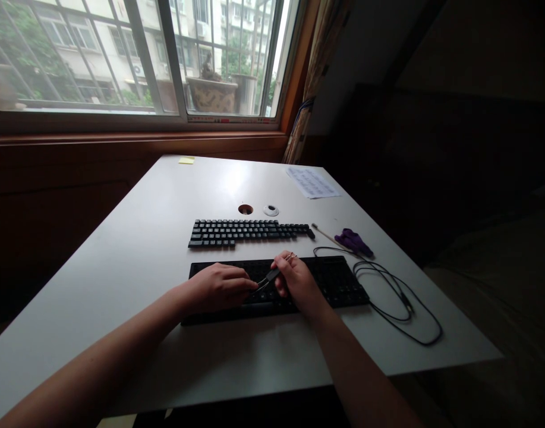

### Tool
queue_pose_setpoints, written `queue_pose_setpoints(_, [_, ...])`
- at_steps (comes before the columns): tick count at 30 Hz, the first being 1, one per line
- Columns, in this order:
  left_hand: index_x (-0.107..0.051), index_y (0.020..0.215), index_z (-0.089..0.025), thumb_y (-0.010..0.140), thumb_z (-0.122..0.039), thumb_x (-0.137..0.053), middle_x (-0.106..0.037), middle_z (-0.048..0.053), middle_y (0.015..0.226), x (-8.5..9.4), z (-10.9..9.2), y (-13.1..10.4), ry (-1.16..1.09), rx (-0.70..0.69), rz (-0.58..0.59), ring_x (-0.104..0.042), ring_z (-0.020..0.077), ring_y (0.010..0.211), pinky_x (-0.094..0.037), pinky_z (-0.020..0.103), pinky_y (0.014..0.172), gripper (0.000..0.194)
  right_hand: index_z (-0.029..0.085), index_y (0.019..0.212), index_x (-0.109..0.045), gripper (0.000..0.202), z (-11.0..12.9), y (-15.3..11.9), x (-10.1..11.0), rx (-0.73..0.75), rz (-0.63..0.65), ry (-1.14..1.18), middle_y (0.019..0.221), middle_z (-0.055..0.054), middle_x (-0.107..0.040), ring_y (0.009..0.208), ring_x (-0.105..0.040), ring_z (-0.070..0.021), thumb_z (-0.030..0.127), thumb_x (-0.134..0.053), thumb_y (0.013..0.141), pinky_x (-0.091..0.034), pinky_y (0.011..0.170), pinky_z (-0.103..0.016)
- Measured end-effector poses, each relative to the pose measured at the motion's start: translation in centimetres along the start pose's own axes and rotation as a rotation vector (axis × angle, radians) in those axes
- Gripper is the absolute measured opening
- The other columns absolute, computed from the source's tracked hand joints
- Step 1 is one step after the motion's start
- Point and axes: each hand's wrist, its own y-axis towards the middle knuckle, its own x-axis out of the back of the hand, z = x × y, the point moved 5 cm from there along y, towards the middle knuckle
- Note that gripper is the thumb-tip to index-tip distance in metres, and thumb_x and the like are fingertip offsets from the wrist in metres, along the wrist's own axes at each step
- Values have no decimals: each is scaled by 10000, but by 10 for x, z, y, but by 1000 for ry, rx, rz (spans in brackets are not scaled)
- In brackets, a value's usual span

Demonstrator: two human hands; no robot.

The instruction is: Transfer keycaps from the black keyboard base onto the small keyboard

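I see the right hand [294, 278] clenching a wire puller [272, 274]; I can't tell what the left hand [223, 284] pinches; a slip could scatter the keycaps [236, 230] at twelve o'clock.

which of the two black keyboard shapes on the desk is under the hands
The nearer one, the solid keyboard: left hand and right hand are over it. The other, rows of keycaps, lies farther back, clear of both.

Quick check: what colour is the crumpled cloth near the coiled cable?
Dark purple; the cloth shows best in the head view.
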Motion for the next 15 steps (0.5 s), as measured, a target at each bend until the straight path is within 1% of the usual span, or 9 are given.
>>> queue_pose_setpoints(4, [-630, 1120, -206, 892, -184, -545, -697, 44, 907, -1, 2, -1, 3, 12, -40, -637, 127, 715, -515, 251, 644, 244, 202, 819, -511, 346, -1, 1, 1, -7, -36, 41, 479, 82, -517, 334, -432, -62, 544, -538, 862, -320, 336, -150])
queue_pose_setpoints(7, [-630, 1103, -205, 884, -172, -548, -700, 41, 897, 2, 3, -1, 53, 31, -83, -636, 124, 710, -504, 240, 632, 236, 193, 825, -523, 357, -2, 3, 1, 8, -40, 78, 485, 79, -521, 337, -430, -57, 547, -554, 863, -316, 337, -147])
queue_pose_setpoints(12, [-628, 1088, -203, 877, -163, -550, -698, 35, 879, 7, 4, -1, 70, 52, -169, -630, 108, 687, -492, 213, 619, 229, 190, 839, -530, 370, -4, 4, 0, 21, -8, 145, 499, 65, -552, 342, -434, -59, 557, -573, 857, -312, 334, -149])
queue_pose_setpoints(15, [-623, 1097, -202, 868, -152, -576, -699, 34, 891, 8, 4, -1, 60, 47, -194, -633, 110, 692, -493, 211, 610, 240, 187, 845, -538, 365, -3, 4, 0, 24, 6, 191, 520, 52, -578, 356, -453, -61, 549, -581, 863, -323, 343, -150])
